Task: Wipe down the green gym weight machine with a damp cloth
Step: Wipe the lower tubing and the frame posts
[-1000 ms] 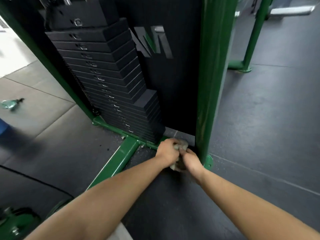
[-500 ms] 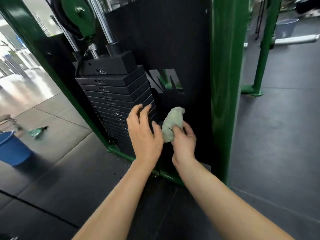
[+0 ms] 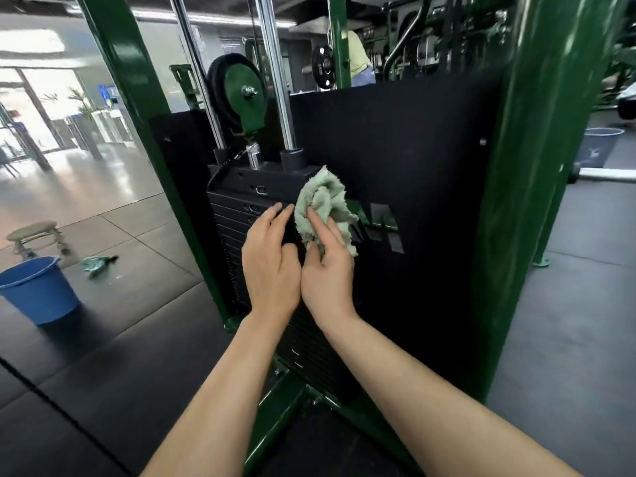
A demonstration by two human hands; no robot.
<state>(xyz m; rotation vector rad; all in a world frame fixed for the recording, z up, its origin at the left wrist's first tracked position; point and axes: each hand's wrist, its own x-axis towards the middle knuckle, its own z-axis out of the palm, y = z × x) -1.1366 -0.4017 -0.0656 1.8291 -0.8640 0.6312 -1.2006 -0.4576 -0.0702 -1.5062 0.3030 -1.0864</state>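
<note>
**A:** What's over on the left?

**B:** A blue bucket (image 3: 38,289) stands on the dark floor mat, with a small round stool (image 3: 33,233) just behind it on the tiled floor. A crumpled green thing (image 3: 98,263) lies on the tiles near the bucket; I can't tell what it is.

**A:** And the machine?

**B:** The green weight machine (image 3: 537,187) fills the middle. A slanted green post (image 3: 137,108) rises on its left side, then come two shiny rods (image 3: 275,74) and a green pulley (image 3: 246,98) above the black weight stack (image 3: 247,204), which sits in front of a black back panel (image 3: 413,160).

**A:** Where are the hands?

**B:** Both are raised in front of the stack, side by side and touching. The left hand (image 3: 270,266) is relaxed, fingers straight and holding nothing, fingertips against the front of the upper plates.

**A:** And the cloth?

**B:** The pale green cloth (image 3: 323,204) is bunched up at the stack's upper right corner, against the panel. The right hand (image 3: 328,270) grips its lower part, thumb across the front.

**A:** Further right?

**B:** A thick green upright, then a grey bin (image 3: 597,146) on the floor behind it.
</note>
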